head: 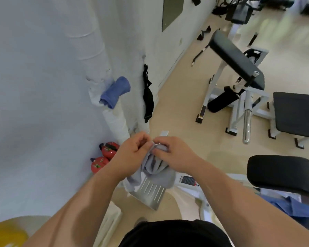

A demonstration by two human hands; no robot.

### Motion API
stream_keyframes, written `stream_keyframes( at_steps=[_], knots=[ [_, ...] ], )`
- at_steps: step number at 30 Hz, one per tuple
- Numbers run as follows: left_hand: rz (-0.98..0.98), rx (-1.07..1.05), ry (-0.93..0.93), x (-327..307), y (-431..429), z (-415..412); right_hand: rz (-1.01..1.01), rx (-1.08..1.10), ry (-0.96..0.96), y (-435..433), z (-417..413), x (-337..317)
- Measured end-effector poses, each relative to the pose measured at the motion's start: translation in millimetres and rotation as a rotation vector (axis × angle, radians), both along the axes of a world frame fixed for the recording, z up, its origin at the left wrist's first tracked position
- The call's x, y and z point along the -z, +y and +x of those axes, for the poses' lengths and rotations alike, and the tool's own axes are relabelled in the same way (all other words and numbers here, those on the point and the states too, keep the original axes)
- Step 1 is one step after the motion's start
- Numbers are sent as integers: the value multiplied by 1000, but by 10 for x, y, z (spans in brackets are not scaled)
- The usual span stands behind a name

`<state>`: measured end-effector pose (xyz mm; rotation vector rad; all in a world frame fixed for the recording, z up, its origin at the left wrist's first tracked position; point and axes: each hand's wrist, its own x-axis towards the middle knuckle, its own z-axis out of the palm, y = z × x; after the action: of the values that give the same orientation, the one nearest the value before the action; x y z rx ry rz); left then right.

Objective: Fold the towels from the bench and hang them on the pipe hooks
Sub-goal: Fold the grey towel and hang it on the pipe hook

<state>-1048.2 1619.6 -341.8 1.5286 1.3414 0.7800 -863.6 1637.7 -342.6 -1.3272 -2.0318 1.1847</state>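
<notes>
A grey towel (156,172) hangs bunched between my hands at mid-frame. My left hand (132,150) pinches its top edge from the left. Touching it from the right, my right hand (175,152) grips the same top edge. A folded blue towel (115,91) hangs on the white wrapped pipe (98,65) along the wall, above and to the left of my hands. Another blue cloth (291,206) lies at the lower right, by a black padded bench seat (282,172). The pipe's hooks are hidden by the towel.
A black strap (147,97) hangs on the wall right of the pipe. Two red kettlebells (103,156) sit on the floor by the wall. Gym benches (237,59) stand at the right. A ribbed metal plate (151,192) lies under the towel. A yellow object (5,234) is at bottom left.
</notes>
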Motion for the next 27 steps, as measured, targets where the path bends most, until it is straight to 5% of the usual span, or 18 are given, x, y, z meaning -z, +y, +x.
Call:
stream_keyframes(
  at_steps=[7,11,18,27],
  knots=[
    [-49,-216,182,269,-34,-625,28,233,88,269,-332,-38],
    [-241,-324,106,370,-68,-880,-59,367,171,524,-386,-17],
    [-304,-581,-32,342,-40,-861,-96,382,192,993,-397,-11],
    [-397,-899,-694,32,594,53,-340,142,204,1324,-274,87]
  ],
)
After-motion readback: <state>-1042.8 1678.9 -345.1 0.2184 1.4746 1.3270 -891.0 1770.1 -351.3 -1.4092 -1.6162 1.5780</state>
